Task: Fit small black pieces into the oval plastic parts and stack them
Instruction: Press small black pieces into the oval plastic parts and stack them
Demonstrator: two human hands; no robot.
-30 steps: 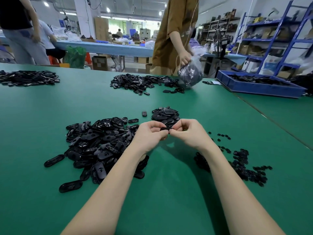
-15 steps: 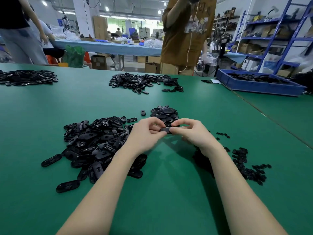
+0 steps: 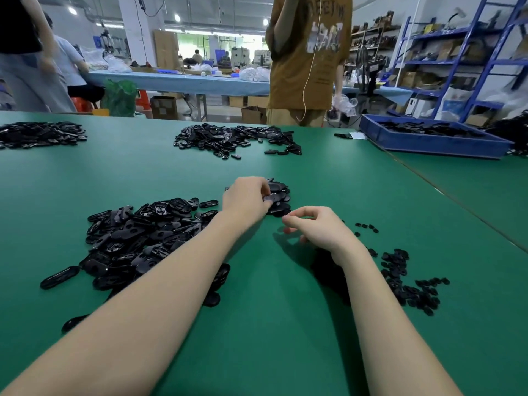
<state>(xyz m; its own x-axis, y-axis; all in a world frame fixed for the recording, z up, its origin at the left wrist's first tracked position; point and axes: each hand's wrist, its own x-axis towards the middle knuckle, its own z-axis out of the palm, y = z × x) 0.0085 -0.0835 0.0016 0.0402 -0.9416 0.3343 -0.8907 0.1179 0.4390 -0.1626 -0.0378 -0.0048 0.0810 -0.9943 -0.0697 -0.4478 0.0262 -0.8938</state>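
At centre frame the left hand [image 3: 248, 200] pinches an oval plastic part [image 3: 273, 198] over the small stack [image 3: 278, 197] on the green worktop [image 3: 285, 324]. The right hand [image 3: 317, 228], just below-right, is loosely curled, holding nothing visible. Loose ovals [image 3: 137, 241] pile left; small black pieces [image 3: 405, 278] scatter right.

Your green tabletop [image 3: 285, 324] carries a big heap of oval parts [image 3: 143, 241] at left, a small stack [image 3: 278, 195] ahead, and small pieces [image 3: 408, 281] scattered at right. Farther off lie two more heaps [image 3: 237, 138] [image 3: 40, 134]; a blue tray [image 3: 434, 142] sits far right.
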